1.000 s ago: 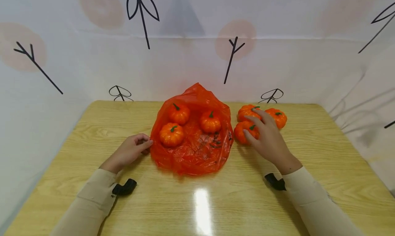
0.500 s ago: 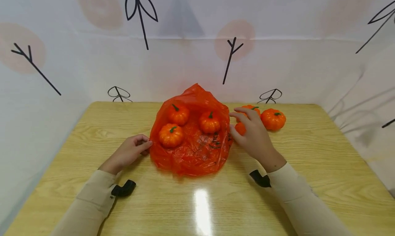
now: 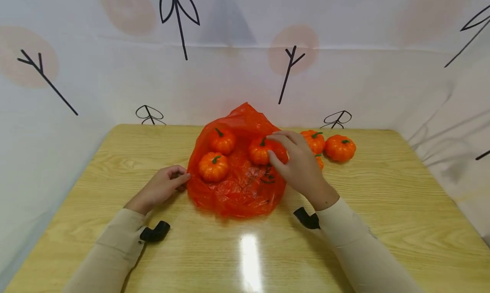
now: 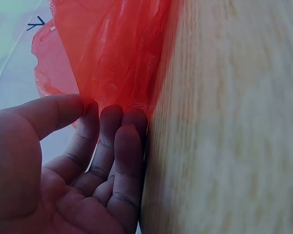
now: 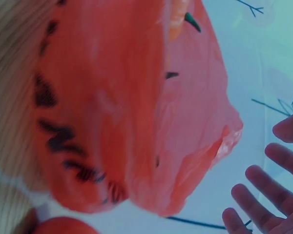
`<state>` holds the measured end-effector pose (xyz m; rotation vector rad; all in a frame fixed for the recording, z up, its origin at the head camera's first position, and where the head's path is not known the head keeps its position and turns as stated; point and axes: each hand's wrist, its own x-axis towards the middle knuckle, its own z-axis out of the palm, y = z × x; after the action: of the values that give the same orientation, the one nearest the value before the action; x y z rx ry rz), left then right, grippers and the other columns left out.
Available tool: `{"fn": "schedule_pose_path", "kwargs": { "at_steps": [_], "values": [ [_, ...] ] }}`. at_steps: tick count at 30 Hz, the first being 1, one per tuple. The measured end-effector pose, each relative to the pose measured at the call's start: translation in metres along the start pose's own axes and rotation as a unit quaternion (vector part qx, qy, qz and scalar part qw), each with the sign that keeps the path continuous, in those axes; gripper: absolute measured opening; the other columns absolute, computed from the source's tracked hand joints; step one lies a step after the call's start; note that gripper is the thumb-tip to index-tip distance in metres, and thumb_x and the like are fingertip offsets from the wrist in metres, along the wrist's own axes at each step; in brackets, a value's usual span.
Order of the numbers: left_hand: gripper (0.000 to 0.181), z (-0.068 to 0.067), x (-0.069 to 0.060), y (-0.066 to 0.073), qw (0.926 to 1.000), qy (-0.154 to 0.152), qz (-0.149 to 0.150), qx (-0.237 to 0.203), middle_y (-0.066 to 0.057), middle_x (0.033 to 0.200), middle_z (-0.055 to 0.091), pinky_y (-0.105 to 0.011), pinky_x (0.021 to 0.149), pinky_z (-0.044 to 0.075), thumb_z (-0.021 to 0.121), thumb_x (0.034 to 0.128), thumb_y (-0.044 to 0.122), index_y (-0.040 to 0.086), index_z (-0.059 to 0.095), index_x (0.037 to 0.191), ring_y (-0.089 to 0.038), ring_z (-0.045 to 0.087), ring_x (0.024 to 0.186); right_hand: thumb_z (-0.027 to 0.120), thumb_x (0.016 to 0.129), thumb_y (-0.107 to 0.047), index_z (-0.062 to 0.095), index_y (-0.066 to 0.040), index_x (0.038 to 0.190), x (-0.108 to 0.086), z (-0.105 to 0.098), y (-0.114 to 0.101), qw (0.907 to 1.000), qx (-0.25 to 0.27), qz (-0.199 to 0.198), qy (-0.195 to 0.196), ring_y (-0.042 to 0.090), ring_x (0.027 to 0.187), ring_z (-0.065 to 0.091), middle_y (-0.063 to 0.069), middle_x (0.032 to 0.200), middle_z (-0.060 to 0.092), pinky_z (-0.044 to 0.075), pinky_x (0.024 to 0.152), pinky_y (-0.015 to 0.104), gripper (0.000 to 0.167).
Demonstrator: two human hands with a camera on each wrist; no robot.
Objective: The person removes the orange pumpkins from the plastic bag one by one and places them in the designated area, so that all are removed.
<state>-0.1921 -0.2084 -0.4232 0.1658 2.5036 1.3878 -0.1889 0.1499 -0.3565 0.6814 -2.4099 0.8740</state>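
Note:
A red plastic bag (image 3: 233, 197) stands on the table with its mouth spread wide, holding three small orange pumpkins with green stems: a back-left pumpkin (image 3: 223, 143), a front-left pumpkin (image 3: 212, 169) and a right pumpkin (image 3: 258, 152). My left hand (image 3: 160, 187) pinches the bag's left edge between thumb and forefinger, as the left wrist view also shows on the bag (image 4: 112, 53). Over the bag's right rim hangs my right hand (image 3: 302, 169), fingers spread and holding nothing, close to the right pumpkin. In the right wrist view its fingers (image 5: 268, 180) are apart from the bag.
Right of the bag sit three more pumpkins: a back pumpkin (image 3: 313, 140), a rightmost pumpkin (image 3: 340, 148), and a front pumpkin (image 3: 320, 162) mostly hidden by my right hand. The wooden table (image 3: 394, 191) ends at a patterned cloth backdrop (image 3: 237, 76).
My right hand has moved left, from over the loose pumpkins to over the bag's right rim. The left hand stays at the bag's edge, and the pumpkins inside have not moved.

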Motion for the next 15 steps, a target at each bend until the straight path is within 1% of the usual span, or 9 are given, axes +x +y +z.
{"fn": "schedule_pose_path", "kwargs": {
  "at_steps": [6, 10, 15],
  "values": [
    [0.026, -0.001, 0.001, -0.001, 1.0, -0.002, 0.003, -0.004, -0.006, 0.091, 0.066, -0.026, 0.079, 0.054, 0.057, 0.1032, 0.025, 0.001, 0.062, 0.109, -0.017, 0.063, 0.084, 0.069, 0.093, -0.013, 0.068, -0.005, 0.122, 0.007, 0.008, -0.011, 0.9997, 0.025, 0.0, -0.004, 0.031, 0.124, 0.052, 0.012, 0.128, 0.061, 0.047, 0.102, 0.047, 0.03],
    [0.026, -0.001, 0.001, 0.001, 1.0, 0.001, 0.006, -0.005, -0.006, 0.091, 0.066, -0.027, 0.079, 0.054, 0.057, 0.1029, 0.027, 0.002, 0.062, 0.107, -0.017, 0.063, 0.084, 0.07, 0.093, -0.013, 0.068, -0.007, 0.122, 0.013, 0.014, -0.016, 0.9995, 0.028, -0.011, -0.001, 0.03, 0.125, 0.052, 0.011, 0.127, 0.062, 0.046, 0.105, 0.047, 0.03],
    [0.025, -0.001, 0.001, 0.002, 0.9999, 0.0, 0.0, -0.015, -0.006, 0.091, 0.065, -0.027, 0.079, 0.054, 0.057, 0.1031, 0.026, 0.001, 0.062, 0.108, -0.018, 0.062, 0.084, 0.07, 0.093, -0.015, 0.068, -0.007, 0.12, 0.021, 0.024, -0.022, 0.9993, 0.031, -0.019, -0.008, 0.03, 0.123, 0.053, 0.011, 0.125, 0.063, 0.048, 0.104, 0.046, 0.029]
  ]
}}
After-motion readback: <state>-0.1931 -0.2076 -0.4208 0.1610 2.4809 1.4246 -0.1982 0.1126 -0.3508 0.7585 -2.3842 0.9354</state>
